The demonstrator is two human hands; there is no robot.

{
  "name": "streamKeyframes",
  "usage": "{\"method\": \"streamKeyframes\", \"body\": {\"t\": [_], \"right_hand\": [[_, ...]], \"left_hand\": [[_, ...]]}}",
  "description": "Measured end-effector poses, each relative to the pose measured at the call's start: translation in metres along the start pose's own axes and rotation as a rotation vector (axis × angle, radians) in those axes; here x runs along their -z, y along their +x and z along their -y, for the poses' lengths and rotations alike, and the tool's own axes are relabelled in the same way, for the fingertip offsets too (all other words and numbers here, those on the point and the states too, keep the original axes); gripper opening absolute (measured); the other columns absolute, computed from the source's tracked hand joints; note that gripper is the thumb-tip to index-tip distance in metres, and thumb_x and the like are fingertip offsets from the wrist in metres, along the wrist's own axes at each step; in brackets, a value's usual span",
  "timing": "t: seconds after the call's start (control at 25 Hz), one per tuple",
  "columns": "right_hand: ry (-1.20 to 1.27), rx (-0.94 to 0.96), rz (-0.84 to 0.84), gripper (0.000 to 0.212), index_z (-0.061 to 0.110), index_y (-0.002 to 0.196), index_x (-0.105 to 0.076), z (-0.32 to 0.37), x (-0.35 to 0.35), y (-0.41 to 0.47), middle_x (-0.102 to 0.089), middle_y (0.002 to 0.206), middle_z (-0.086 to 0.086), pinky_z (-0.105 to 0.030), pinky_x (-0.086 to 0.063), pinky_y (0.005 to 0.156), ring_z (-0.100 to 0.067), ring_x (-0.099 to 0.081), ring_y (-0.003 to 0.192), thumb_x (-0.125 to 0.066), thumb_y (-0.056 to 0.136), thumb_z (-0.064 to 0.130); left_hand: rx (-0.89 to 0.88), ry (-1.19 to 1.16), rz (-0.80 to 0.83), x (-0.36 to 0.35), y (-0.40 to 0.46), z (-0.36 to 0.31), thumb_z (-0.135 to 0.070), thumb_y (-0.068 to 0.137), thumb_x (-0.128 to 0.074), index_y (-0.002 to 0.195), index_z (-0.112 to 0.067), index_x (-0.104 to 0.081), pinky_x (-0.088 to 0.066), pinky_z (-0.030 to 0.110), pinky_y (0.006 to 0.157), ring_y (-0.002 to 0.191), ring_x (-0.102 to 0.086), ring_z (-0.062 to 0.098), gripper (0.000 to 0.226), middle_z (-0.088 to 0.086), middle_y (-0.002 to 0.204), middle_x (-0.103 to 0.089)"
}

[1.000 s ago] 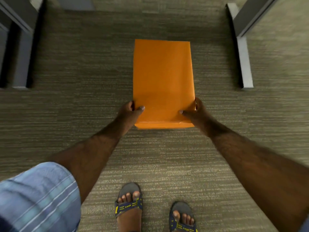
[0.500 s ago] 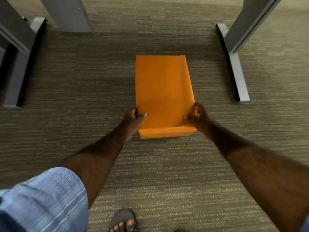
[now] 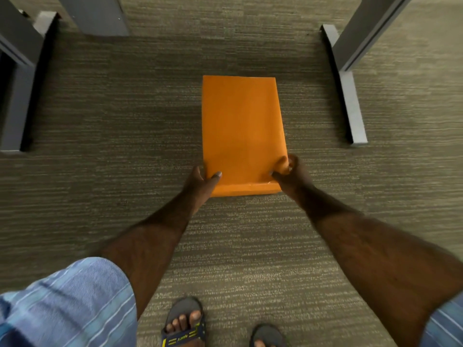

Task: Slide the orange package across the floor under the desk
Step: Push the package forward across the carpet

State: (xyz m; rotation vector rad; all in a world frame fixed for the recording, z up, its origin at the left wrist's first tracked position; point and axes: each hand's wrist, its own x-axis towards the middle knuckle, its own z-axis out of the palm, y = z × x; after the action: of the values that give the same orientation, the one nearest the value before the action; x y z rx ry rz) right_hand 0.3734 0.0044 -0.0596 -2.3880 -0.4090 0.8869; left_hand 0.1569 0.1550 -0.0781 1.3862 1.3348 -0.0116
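A flat orange package (image 3: pixel 241 126) lies lengthwise on the grey-green carpet, its far end pointing into the shaded space between the desk legs. My left hand (image 3: pixel 200 182) grips its near left corner, thumb on top. My right hand (image 3: pixel 293 175) grips the near right corner, fingers curled over the edge. Both arms reach forward and down from the bottom of the view.
A grey desk leg with a long floor foot (image 3: pixel 350 106) stands to the right of the package. Another grey leg and foot (image 3: pixel 17 103) stand at the far left, and a grey panel (image 3: pixel 95 13) at the back. My sandalled feet (image 3: pixel 184 324) are at the bottom.
The package with both hands on its near corners appears slightly farther from my feet and nearer the desk legs; my right fingers now curl more over the corner. The view has shifted.
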Motion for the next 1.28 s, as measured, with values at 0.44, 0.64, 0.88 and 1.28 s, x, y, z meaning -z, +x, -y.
{"method": "streamKeyframes", "body": {"t": [0.44,0.64,0.88,1.28], "right_hand": [[-0.013,-0.05,0.032,0.102,0.016,0.169,-0.03,0.028,0.01,-0.077,-0.043,0.169,-0.013,-0.062,-0.049,0.117,-0.039,-0.048,0.15,-0.087,0.09,0.047],[0.009,-0.086,0.02,0.108,0.016,0.17,-0.027,0.033,0.009,-0.084,-0.043,0.17,-0.014,-0.061,-0.052,0.115,-0.039,-0.05,0.15,-0.08,0.089,0.065],[-0.074,-0.062,-0.006,0.119,0.014,0.17,-0.026,0.016,-0.021,-0.077,-0.038,0.171,-0.016,-0.06,-0.051,0.115,-0.041,-0.046,0.151,-0.078,0.083,0.076],[0.064,-0.177,-0.011,0.117,0.021,0.161,-0.035,-0.018,-0.021,-0.009,-0.055,0.154,-0.01,-0.053,-0.058,0.103,-0.036,-0.06,0.133,-0.09,0.071,0.071]], "left_hand": [[0.068,0.009,0.087,0.042,-0.048,-0.012,-0.07,0.088,-0.068,0.17,-0.023,-0.012,-0.04,0.049,0.122,0.16,-0.031,0.037,0.11,0.011,0.179,-0.018],[0.08,0.04,0.09,0.043,-0.059,-0.011,-0.072,0.091,-0.061,0.171,-0.019,-0.012,-0.036,0.052,0.125,0.16,-0.03,0.036,0.107,0.012,0.179,-0.02],[0.101,-0.02,0.12,0.033,-0.059,0.006,-0.081,0.088,-0.056,0.171,-0.019,-0.011,-0.034,0.054,0.126,0.161,-0.029,0.035,0.112,0.011,0.179,-0.018],[0.089,-0.068,0.015,-0.026,-0.028,0.014,-0.073,0.089,-0.064,0.15,-0.016,-0.053,-0.055,0.049,0.106,0.126,-0.065,0.038,0.084,0.015,0.143,-0.066]]}}
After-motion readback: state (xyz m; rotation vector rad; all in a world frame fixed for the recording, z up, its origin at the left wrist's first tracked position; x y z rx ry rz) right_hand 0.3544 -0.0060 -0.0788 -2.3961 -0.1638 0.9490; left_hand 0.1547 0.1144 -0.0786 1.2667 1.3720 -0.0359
